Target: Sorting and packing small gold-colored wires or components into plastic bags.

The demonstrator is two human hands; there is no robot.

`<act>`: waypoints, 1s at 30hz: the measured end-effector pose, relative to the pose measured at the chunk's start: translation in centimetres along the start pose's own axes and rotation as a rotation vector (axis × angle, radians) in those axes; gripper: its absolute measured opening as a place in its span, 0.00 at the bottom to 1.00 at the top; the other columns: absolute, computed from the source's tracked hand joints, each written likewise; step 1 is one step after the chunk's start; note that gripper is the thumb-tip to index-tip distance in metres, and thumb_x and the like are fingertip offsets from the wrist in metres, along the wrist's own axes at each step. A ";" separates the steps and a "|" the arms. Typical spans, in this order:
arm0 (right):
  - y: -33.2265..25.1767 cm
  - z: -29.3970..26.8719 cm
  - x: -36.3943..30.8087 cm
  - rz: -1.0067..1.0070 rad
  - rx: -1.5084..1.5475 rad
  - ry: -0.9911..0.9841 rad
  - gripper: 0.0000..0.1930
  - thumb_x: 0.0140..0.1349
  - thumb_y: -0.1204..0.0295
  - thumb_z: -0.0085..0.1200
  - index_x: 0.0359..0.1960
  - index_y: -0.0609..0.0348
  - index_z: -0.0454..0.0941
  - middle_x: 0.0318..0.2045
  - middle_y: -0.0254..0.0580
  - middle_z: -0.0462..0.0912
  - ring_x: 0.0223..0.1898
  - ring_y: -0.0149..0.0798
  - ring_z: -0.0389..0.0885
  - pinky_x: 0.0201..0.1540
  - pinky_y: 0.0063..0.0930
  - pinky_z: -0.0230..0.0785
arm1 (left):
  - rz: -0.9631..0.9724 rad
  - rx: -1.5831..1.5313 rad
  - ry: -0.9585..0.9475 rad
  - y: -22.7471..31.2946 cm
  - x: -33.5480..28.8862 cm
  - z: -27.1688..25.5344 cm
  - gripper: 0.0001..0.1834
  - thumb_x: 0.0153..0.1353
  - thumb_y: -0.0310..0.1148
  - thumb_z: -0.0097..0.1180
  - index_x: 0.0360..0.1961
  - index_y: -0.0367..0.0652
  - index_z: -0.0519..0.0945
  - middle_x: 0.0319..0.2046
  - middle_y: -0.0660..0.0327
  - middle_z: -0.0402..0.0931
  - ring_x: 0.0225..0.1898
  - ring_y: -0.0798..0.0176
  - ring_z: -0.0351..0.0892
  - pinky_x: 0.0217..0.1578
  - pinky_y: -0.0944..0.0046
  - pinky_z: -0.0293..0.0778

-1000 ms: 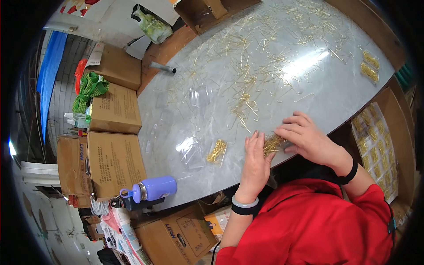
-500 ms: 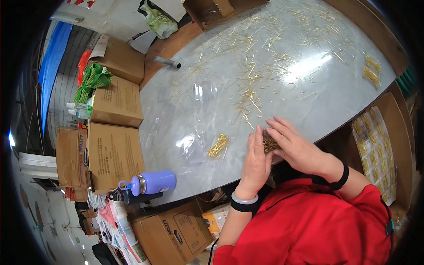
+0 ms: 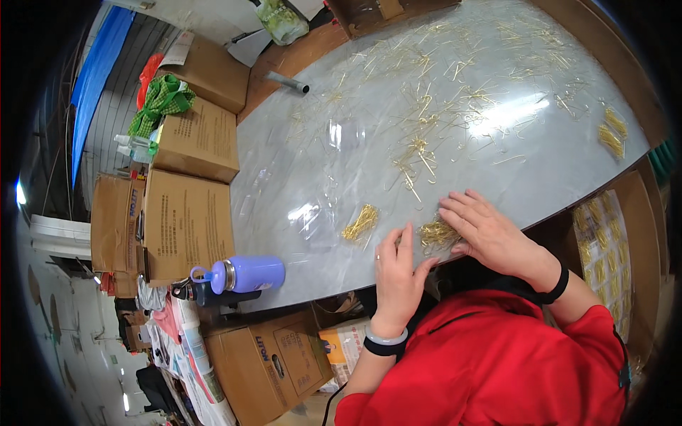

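A bundle of thin gold wire hooks (image 3: 436, 233) lies near the table's front edge, between my hands. My right hand (image 3: 490, 233) reaches over its right side, fingers stretched out and thumb low against it; part of the bundle is hidden under that hand. To the left, my left hand (image 3: 399, 277) is apart from the bundle, with fingers up and thumb spread, holding nothing. A second gold bundle, in what looks like a clear bag (image 3: 360, 224), rests a little beyond my left fingertips.
Loose gold hooks (image 3: 424, 153) are scattered over the far half of the grey table (image 3: 341, 266). Clear plastic bags (image 3: 309, 220) lie left of centre. A purple bottle (image 3: 249, 274) stands near cardboard boxes (image 3: 188, 227). Packed hooks (image 3: 612, 133) sit far right; an open carton (image 3: 604, 248) holds more.
My left hand has come away from the bundle, moving left and down. The right hand stays at the bundle, which now shows more plainly on the table. The whole view has shifted slightly.
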State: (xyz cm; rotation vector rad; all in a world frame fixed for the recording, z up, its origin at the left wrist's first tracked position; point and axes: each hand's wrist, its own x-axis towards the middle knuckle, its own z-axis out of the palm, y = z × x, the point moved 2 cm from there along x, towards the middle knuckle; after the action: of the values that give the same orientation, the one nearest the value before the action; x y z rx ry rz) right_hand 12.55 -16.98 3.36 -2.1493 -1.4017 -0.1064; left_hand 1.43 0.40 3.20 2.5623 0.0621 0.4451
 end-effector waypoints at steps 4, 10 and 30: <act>-0.1 0.7 -0.1 -0.052 0.054 -0.063 0.26 0.61 0.73 0.59 0.61 0.66 0.72 0.64 0.52 0.72 0.68 0.54 0.68 0.73 0.46 0.58 | -0.088 -0.052 -0.053 -0.2 0.0 -0.4 0.24 0.56 0.24 0.67 0.54 0.32 0.76 0.43 0.47 0.74 0.41 0.44 0.78 0.42 0.54 0.75; 0.3 0.4 0.3 -0.097 0.139 -0.047 0.26 0.56 0.83 0.52 0.59 0.66 0.72 0.61 0.52 0.74 0.65 0.54 0.71 0.70 0.46 0.62 | -0.136 -0.294 -0.103 -0.3 2.1 0.1 0.19 0.58 0.17 0.62 0.52 0.33 0.75 0.42 0.50 0.75 0.39 0.52 0.81 0.41 0.60 0.78; 1.0 0.2 -0.4 0.017 0.259 0.061 0.30 0.55 0.80 0.63 0.62 0.60 0.71 0.62 0.51 0.72 0.64 0.55 0.71 0.63 0.43 0.70 | -0.012 -0.145 0.095 0.8 2.0 0.8 0.15 0.61 0.21 0.61 0.50 0.34 0.78 0.52 0.45 0.75 0.52 0.43 0.78 0.50 0.53 0.76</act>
State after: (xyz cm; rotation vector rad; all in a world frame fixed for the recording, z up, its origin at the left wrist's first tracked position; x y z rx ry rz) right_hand 13.17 -17.47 2.61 -1.9283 -1.2865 0.0158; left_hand 3.57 -0.44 3.53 2.3971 0.0764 0.5472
